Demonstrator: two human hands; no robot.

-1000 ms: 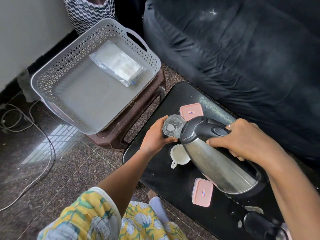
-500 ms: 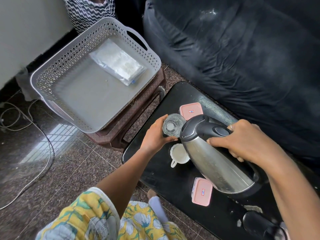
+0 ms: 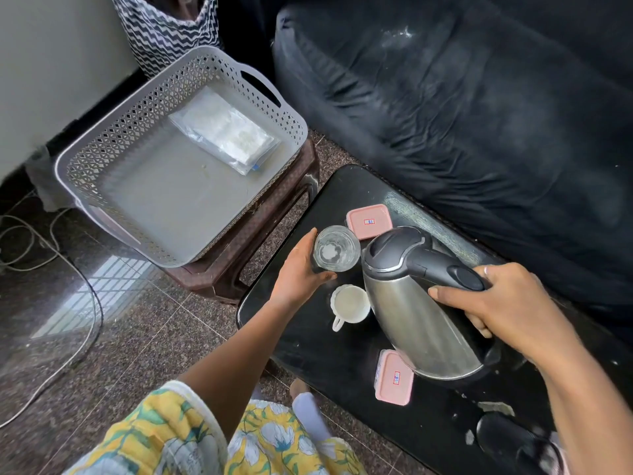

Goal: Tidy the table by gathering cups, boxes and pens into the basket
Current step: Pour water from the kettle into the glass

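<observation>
The left hand's (image 3: 298,272) fingers (image 3: 323,276) curl round a clear glass (image 3: 336,248), held upright just beside the lid end of a steel kettle (image 3: 418,303). The right hand's (image 3: 507,310) fingers (image 3: 452,293) grip the handle of the tilted kettle. On the black counter (image 3: 308,341) stand a white cup (image 3: 350,301) and two pink boxes (image 3: 369,221) (image 3: 394,377); the grey basket (image 3: 137,125), holding a clear packet (image 3: 224,130), sits on a brown stool (image 3: 260,231) just beside the counter.
</observation>
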